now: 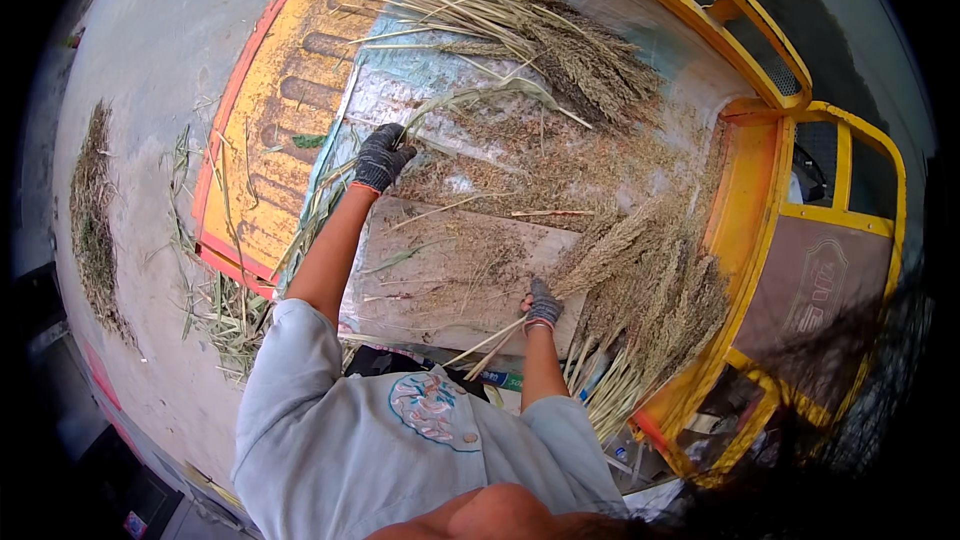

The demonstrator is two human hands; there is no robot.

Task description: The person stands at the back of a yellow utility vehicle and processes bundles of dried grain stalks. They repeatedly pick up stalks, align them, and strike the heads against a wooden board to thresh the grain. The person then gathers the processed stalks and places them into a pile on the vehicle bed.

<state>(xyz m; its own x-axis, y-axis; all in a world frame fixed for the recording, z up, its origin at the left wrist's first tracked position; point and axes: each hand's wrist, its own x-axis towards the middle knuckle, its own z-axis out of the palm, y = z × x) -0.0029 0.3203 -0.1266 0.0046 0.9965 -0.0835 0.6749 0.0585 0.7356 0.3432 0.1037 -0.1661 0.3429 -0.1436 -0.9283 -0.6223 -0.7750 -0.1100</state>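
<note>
My left hand (383,157), in a dark grey knitted glove, is closed round one end of a long pale dry leaf (480,97), which arcs away to the right. My right hand (541,303), gloved the same way, grips thin sorghum stalks near the board's lower edge. Their cut ends stick out to the lower left, and a seed head (612,252) spreads to the right of the hand. Beneath both arms lies a flat wooden board (450,240) strewn with chaff. Exactly how many stalks the right hand holds is hidden by its fingers.
A sorghum bundle (570,50) lies at the far side, another pile (660,310) at the right. Loose grain (560,165) covers the sheet between. Yellow metal rails (750,210) bound the right; a rusty yellow tailgate (290,100) slopes left. Leaf scraps (235,320) litter the ground.
</note>
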